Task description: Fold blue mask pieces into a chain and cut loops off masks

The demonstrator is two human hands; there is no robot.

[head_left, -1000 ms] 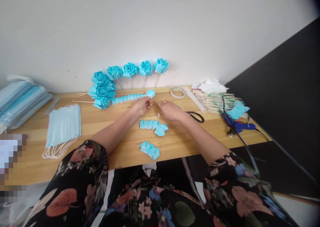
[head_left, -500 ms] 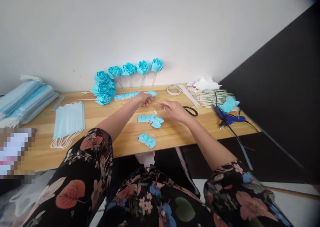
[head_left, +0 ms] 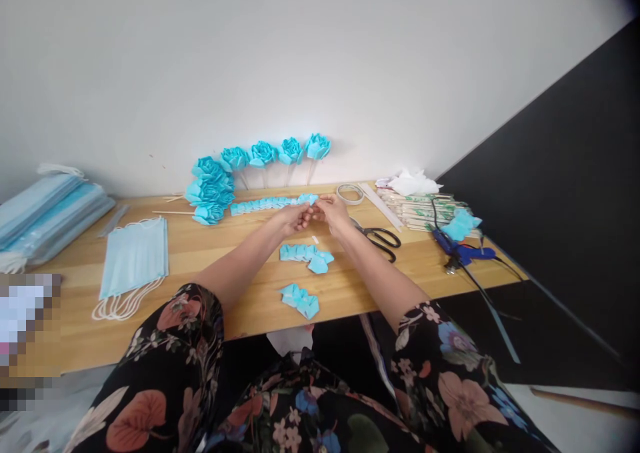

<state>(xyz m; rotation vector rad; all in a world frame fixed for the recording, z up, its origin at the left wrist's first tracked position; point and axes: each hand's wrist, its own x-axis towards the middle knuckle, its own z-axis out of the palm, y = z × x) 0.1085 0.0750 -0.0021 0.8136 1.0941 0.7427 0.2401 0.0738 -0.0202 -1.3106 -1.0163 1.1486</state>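
My left hand (head_left: 295,218) and my right hand (head_left: 330,211) meet above the middle of the table, fingertips nearly touching, both with curled fingers. Whatever is between them is too small to make out. Just behind them lies a long row of folded light-blue pieces (head_left: 260,204), its right end close to my fingertips. Nearer to me are a shorter row of blue folded pieces (head_left: 300,253) and a small blue cluster (head_left: 301,300). A small white piece (head_left: 315,240) lies below my hands.
Blue flowers (head_left: 210,190) on sticks stand at the wall. On the wooden table (head_left: 200,240) are face masks (head_left: 134,256), black scissors (head_left: 383,240), a tape roll (head_left: 350,194), stacked packets (head_left: 415,210) and a blue glue gun (head_left: 467,252). Bagged masks (head_left: 55,210) lie far left.
My right hand has moved left and up to meet my left hand near the end of the long row. More of the scissors shows. The view has tilted, so the table appears lower.
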